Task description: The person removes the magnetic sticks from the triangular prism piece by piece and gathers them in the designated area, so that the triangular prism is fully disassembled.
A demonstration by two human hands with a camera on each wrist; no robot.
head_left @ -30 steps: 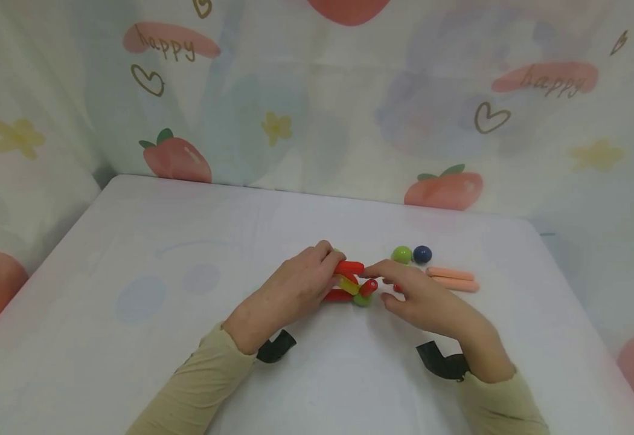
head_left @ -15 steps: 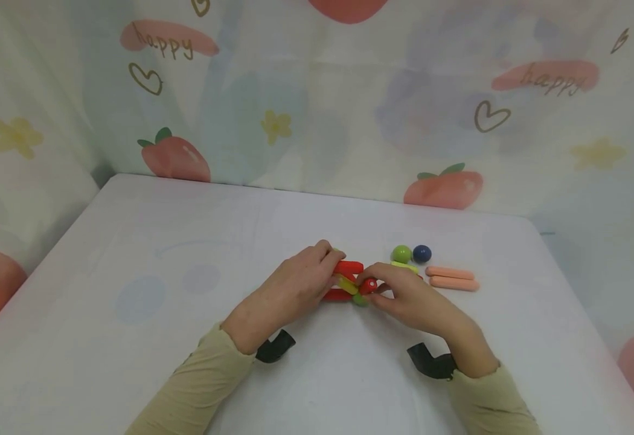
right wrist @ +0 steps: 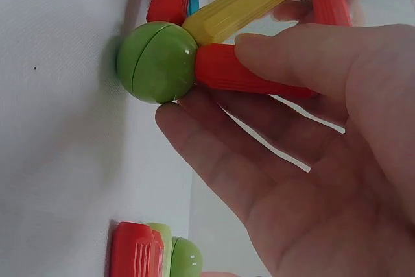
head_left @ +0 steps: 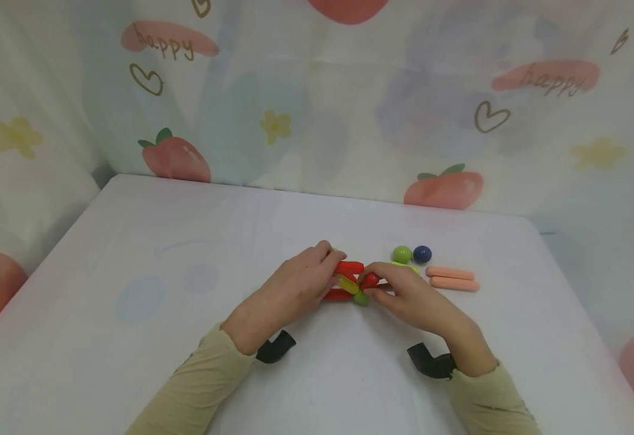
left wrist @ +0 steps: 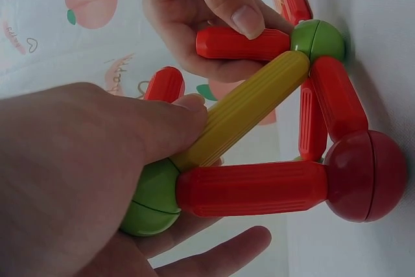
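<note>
Red rod (left wrist: 220, 43), pinched by the right hand (head_left: 420, 299), meets a green ball (right wrist: 157, 63) near the middle of the white table (head_left: 349, 380). The left hand (head_left: 290, 287) grips a yellow rod (left wrist: 249, 108) joined there. Toward the right edge lie two peach rods (head_left: 454, 283).

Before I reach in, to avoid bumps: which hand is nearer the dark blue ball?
Right. The right hand is in front and left of the dark blue ball; the left hand, farther left.
</note>
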